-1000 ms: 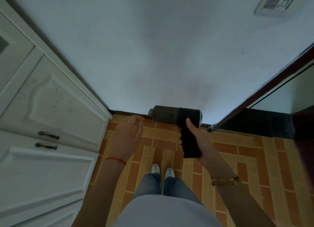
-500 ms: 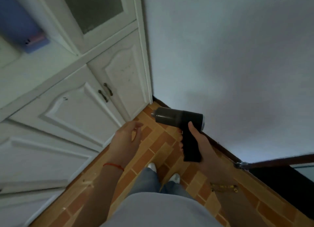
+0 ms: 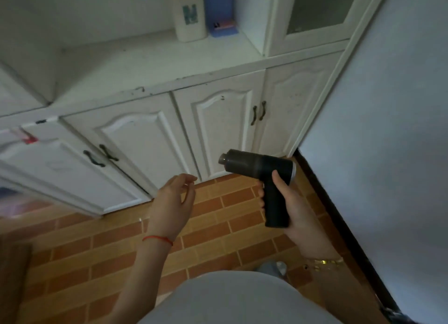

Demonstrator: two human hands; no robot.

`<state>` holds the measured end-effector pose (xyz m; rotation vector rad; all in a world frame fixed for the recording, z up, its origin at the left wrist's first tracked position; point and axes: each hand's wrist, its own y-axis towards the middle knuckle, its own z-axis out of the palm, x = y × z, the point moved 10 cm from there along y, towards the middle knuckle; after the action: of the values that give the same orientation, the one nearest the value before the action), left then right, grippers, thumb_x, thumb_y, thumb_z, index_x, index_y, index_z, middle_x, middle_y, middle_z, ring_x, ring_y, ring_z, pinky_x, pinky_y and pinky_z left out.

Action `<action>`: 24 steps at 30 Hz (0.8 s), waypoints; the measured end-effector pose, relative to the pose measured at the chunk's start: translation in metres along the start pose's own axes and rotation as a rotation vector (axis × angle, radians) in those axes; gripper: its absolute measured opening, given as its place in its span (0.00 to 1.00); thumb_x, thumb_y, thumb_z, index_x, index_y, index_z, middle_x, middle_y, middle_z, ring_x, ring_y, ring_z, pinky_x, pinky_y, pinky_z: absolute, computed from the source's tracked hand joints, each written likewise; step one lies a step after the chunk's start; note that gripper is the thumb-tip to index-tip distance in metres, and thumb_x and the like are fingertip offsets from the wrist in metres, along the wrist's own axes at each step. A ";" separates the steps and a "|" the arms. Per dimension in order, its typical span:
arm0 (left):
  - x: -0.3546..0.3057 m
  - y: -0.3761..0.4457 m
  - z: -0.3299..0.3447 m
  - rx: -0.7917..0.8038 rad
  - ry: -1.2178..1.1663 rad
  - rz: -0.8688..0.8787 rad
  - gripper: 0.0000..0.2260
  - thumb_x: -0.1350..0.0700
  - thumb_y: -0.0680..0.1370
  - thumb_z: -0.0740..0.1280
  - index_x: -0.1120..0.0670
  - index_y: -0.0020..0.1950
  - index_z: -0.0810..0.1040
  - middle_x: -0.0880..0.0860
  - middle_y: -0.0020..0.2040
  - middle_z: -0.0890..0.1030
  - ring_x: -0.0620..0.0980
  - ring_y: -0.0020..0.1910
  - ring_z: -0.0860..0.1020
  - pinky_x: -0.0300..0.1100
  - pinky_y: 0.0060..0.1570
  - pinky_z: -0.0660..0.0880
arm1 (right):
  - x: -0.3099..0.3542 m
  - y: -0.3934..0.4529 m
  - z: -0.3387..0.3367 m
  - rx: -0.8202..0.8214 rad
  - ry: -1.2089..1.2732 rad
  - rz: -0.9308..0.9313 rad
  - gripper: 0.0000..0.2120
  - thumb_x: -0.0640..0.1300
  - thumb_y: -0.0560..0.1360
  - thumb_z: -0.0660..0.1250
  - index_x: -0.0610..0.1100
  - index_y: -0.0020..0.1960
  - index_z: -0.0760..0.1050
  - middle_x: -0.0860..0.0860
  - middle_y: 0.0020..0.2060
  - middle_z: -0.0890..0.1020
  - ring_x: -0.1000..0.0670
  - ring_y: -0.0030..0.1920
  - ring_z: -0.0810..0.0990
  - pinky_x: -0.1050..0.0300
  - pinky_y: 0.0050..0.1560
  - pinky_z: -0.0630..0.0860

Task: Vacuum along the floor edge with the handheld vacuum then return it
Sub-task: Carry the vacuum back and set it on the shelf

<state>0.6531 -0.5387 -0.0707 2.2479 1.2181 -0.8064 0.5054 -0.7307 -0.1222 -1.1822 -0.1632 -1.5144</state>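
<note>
Here right hand (image 3: pixel 294 203) grips handheld vacuum (image 3: pixel 263 169) — left hand (image 3: pixel 173 200) loose; bottle (image 3: pixel 190 16) reads "M".

A room in a home: white cabinets (image 3: pixel 150 139) with arched panel doors and dark handles (image 3: pixel 257 112) line the far side, a scuffed shelf (image 3: pixel 145 64) above them holding a white container (image 3: pixel 190 13) and a blue box (image 3: pixel 220 11). Brick-patterned orange floor tiles (image 3: pixel 97 251) meet a plain wall (image 3: pixel 388 129) with dark skirting (image 3: pixel 322 190) at right.
</note>
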 end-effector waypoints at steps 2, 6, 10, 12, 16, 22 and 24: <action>0.031 -0.019 -0.037 -0.023 0.027 -0.028 0.07 0.58 0.80 0.64 0.53 0.56 0.80 0.50 0.52 0.82 0.42 0.47 0.78 0.38 0.46 0.75 | -0.028 -0.001 0.038 0.024 -0.009 0.031 0.19 0.56 0.74 0.67 0.40 0.50 0.78 0.46 0.36 0.78 0.50 0.31 0.77 0.60 0.32 0.76; 0.088 -0.060 -0.110 -0.063 0.082 -0.084 0.08 0.58 0.81 0.63 0.53 0.56 0.80 0.50 0.52 0.82 0.45 0.45 0.78 0.37 0.43 0.73 | -0.086 -0.005 0.110 0.082 -0.025 0.082 0.20 0.57 0.72 0.69 0.40 0.50 0.79 0.46 0.36 0.78 0.50 0.31 0.77 0.59 0.31 0.76; 0.132 -0.095 -0.168 -0.117 0.105 -0.120 0.08 0.60 0.80 0.64 0.55 0.56 0.80 0.51 0.51 0.82 0.43 0.41 0.77 0.36 0.41 0.72 | -0.131 -0.009 0.170 0.155 -0.064 0.117 0.21 0.59 0.70 0.72 0.41 0.49 0.81 0.46 0.36 0.79 0.50 0.31 0.78 0.59 0.32 0.77; 0.151 -0.107 -0.187 -0.143 0.108 -0.156 0.07 0.60 0.80 0.65 0.55 0.56 0.81 0.51 0.50 0.82 0.47 0.45 0.79 0.39 0.43 0.74 | -0.146 -0.011 0.194 0.184 -0.081 0.133 0.21 0.59 0.70 0.72 0.41 0.49 0.81 0.47 0.36 0.80 0.50 0.32 0.78 0.59 0.32 0.77; 0.179 -0.120 -0.212 -0.193 0.118 -0.202 0.07 0.62 0.79 0.66 0.57 0.55 0.81 0.52 0.49 0.83 0.47 0.45 0.79 0.41 0.45 0.76 | -0.164 -0.008 0.224 0.195 -0.122 0.177 0.23 0.59 0.71 0.70 0.39 0.52 0.79 0.46 0.36 0.79 0.50 0.32 0.77 0.59 0.32 0.76; 0.209 -0.100 -0.230 -0.232 0.122 -0.274 0.08 0.61 0.79 0.65 0.55 0.55 0.81 0.51 0.49 0.83 0.48 0.45 0.79 0.33 0.42 0.70 | -0.161 0.025 0.252 0.188 -0.170 0.221 0.20 0.58 0.70 0.69 0.40 0.48 0.80 0.47 0.34 0.79 0.51 0.30 0.77 0.60 0.30 0.75; 0.216 -0.084 -0.236 -0.242 0.121 -0.286 0.08 0.60 0.79 0.65 0.54 0.56 0.80 0.50 0.48 0.82 0.45 0.44 0.78 0.25 0.40 0.66 | -0.154 0.043 0.264 0.203 -0.164 0.222 0.20 0.58 0.71 0.68 0.40 0.48 0.79 0.47 0.34 0.78 0.51 0.30 0.77 0.61 0.29 0.75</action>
<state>0.7407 -0.2203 -0.0563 1.9783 1.6269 -0.5902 0.6662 -0.4676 -0.1284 -1.1211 -0.2804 -1.1784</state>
